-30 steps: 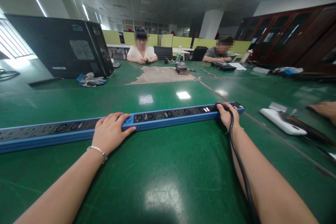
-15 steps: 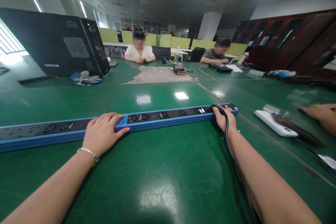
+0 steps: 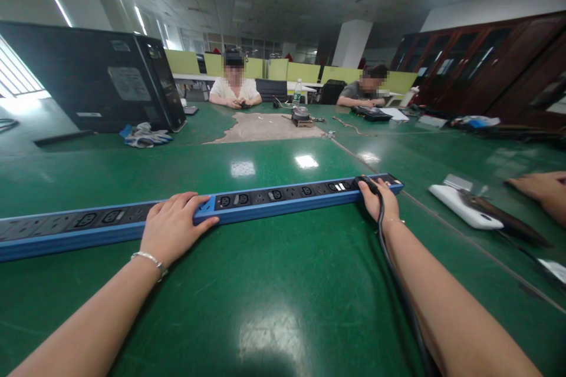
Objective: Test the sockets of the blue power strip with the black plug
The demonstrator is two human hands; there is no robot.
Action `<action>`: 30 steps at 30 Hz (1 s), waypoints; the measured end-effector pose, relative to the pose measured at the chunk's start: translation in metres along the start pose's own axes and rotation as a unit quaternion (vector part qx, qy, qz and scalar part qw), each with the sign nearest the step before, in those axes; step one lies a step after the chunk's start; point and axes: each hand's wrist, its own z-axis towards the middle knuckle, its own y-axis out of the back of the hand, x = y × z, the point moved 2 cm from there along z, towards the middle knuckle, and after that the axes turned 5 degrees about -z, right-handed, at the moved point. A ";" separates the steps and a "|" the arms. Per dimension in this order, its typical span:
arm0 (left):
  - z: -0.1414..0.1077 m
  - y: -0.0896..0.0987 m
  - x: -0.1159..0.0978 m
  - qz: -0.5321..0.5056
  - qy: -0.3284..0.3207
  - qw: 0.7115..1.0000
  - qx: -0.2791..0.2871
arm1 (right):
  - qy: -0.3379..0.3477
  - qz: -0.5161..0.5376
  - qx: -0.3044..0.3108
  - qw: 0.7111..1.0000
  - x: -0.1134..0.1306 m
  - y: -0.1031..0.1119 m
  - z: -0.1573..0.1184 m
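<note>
A long blue power strip (image 3: 274, 205) with black sockets lies across the green table, from the left edge to right of centre. My left hand (image 3: 174, 224) rests over its middle, fingers on the top and thumb along the near side, gripping it. Near the strip's right end, my right hand (image 3: 381, 200) is closed around a black plug (image 3: 366, 181) that sits at the sockets. A black cable (image 3: 395, 274) runs from the plug down along my right forearm. Whether the plug is fully seated cannot be seen.
A black computer case (image 3: 101, 79) and gloves (image 3: 145, 135) are at the back left. Two people sit across the table (image 3: 265, 259). A white device (image 3: 464, 206) lies at the right, near another person's hand (image 3: 537, 188). A bottle (image 3: 298, 94) stands behind.
</note>
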 end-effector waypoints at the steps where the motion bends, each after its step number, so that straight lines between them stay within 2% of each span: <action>1: 0.000 0.000 0.000 -0.002 0.001 1.000 0.002 | -0.004 -0.005 0.001 1.000 0.000 0.000 -0.001; 6: 0.000 0.000 0.000 -0.002 0.001 1.000 0.005 | -0.030 -0.001 -0.018 0.999 0.003 0.000 -0.002; 13: 0.000 0.000 0.000 0.008 -0.003 1.000 0.001 | 0.008 0.045 -0.044 0.998 0.006 -0.001 0.003; 22: -0.001 0.000 -0.002 0.005 -0.014 1.000 -0.009 | -0.016 0.108 -0.068 0.992 0.009 0.000 0.003; 24: -0.001 0.001 -0.002 0.005 -0.015 1.000 -0.008 | -0.033 0.140 -0.103 0.984 0.008 0.004 0.006; 27: -0.001 0.001 -0.002 0.006 -0.014 1.000 -0.005 | -0.085 0.201 -0.196 0.956 -0.002 0.013 0.013; 28: -0.001 0.001 -0.002 0.008 -0.013 1.000 -0.005 | -0.096 0.210 -0.210 0.950 -0.007 0.015 0.015; 30: 0.000 0.001 -0.002 0.012 -0.012 1.000 -0.006 | -0.102 0.215 -0.199 0.951 -0.017 0.015 0.018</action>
